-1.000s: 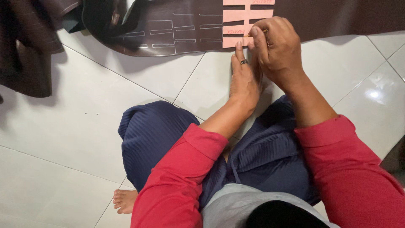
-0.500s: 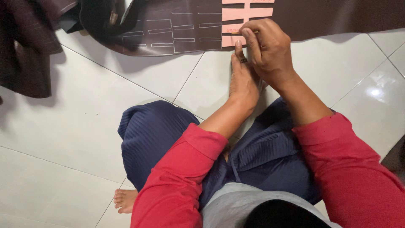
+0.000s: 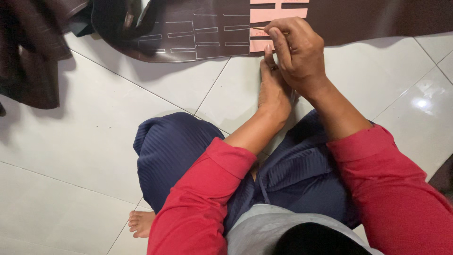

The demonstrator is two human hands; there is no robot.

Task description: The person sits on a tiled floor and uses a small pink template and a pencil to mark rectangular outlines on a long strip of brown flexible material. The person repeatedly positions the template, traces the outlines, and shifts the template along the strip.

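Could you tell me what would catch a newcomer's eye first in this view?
Probably the two hands at the top centre: the right hand pinches a thin pointed tool against a pink slotted template, while the left hand rests flat on the white tiled floor just below. The template lies on a dark brown sheet marked with rows of rectangles.

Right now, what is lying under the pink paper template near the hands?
Under the pink template lies a dark brown leather sheet with traced slot outlines, spread on the white tile floor. The right hand covers the template's lower right corner, so nothing can be seen there.
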